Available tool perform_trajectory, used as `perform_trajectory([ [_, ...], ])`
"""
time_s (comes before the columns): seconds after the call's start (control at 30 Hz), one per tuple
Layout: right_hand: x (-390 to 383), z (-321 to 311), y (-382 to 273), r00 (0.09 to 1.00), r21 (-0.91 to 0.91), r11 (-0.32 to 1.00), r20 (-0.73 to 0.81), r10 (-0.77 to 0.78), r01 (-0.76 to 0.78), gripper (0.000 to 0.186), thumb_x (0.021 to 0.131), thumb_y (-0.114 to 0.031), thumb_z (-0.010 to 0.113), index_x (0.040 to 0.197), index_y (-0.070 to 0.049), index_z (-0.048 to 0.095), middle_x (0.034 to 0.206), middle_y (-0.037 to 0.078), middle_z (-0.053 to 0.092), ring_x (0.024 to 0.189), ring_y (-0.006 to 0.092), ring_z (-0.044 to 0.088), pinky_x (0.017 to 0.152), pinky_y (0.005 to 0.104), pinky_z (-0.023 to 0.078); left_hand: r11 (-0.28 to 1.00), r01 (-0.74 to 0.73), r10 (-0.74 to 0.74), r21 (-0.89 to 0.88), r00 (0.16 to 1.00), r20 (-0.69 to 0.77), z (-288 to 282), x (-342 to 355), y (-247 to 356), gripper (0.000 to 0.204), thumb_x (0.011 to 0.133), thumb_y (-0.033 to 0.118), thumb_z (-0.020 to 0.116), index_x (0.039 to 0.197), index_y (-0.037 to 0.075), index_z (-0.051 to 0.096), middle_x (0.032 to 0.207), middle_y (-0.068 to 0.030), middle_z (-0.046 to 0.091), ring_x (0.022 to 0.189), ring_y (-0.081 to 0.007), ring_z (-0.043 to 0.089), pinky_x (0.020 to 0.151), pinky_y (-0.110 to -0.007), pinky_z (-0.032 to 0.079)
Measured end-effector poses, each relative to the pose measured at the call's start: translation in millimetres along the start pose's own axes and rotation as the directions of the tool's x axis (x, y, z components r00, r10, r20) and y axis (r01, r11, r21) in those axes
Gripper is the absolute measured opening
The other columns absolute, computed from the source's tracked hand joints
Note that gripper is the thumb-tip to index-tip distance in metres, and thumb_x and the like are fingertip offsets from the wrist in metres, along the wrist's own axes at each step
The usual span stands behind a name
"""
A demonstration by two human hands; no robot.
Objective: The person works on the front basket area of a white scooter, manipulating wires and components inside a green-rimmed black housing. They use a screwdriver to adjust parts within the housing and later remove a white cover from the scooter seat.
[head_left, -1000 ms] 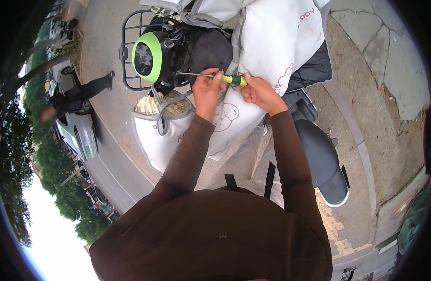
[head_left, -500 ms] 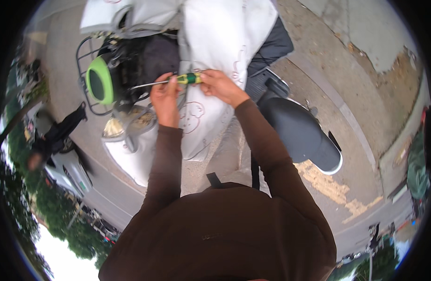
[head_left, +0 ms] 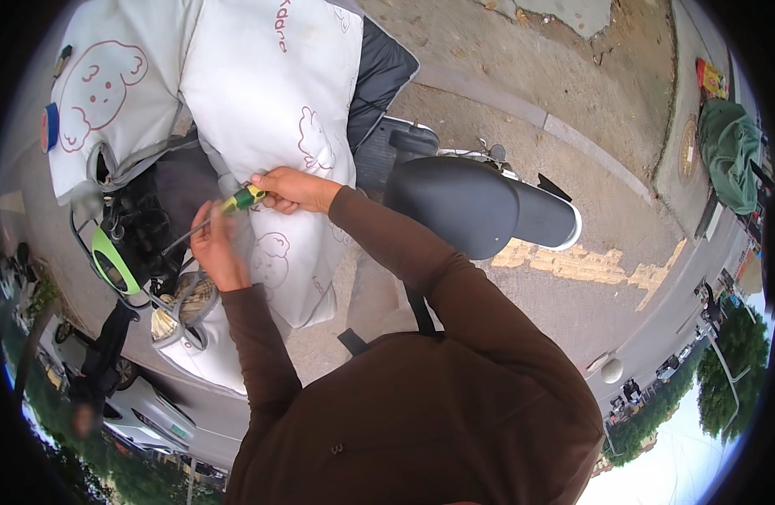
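right hand grips the green-and-yellow handle of a screwdriver; left hand closes on its shaft. the tool lies tilted over the white quilted cover, beside the black seat of the scooter.

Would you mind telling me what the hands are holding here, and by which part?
A screwdriver: the right hand grips its green-and-yellow handle, while the left hand fingers close on the metal shaft, over the white quilted scooter cover.
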State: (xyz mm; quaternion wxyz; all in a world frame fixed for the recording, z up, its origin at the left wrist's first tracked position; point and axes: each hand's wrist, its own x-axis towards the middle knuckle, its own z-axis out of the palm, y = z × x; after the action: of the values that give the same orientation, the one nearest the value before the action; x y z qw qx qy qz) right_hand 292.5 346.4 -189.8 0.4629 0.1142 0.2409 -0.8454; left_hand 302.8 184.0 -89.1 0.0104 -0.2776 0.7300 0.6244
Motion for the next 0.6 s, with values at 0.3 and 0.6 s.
perform_trajectory([
  [0.3, 4, 6, 3, 0.999, 0.077, 0.997, -0.031, -0.015, 0.018, 0.025, 0.102, -0.024, 0.046, 0.101, -0.001, 0.054, 0.078, 0.005, 0.057, 0.049, 0.0066, 0.034, 0.040, 0.0217, 0.029, 0.998, -0.008, 0.006, -0.055, 1.000, -0.027, -2, -3, -2, 0.022, 0.090, 0.008, 0.067, 0.109, -0.001, 0.063, 0.084, -0.0038, 0.068, 0.062, -0.0045, 0.052, 0.054, -0.019, 0.038],
  [0.6, -5, 20, -11, 0.992, 0.050, 0.998, -0.126, -0.021, 0.028, 0.033, 0.103, -0.028, 0.044, 0.117, 0.002, 0.053, 0.091, 0.011, 0.063, 0.054, 0.0079, 0.039, 0.047, 0.0225, 0.035, 0.997, 0.054, -0.054, -0.057, 0.998, -0.006, -2, -8, 5, 0.022, 0.085, 0.003, 0.070, 0.106, 0.000, 0.064, 0.072, 0.0025, 0.058, 0.058, -0.0040, 0.050, 0.052, -0.019, 0.038],
])
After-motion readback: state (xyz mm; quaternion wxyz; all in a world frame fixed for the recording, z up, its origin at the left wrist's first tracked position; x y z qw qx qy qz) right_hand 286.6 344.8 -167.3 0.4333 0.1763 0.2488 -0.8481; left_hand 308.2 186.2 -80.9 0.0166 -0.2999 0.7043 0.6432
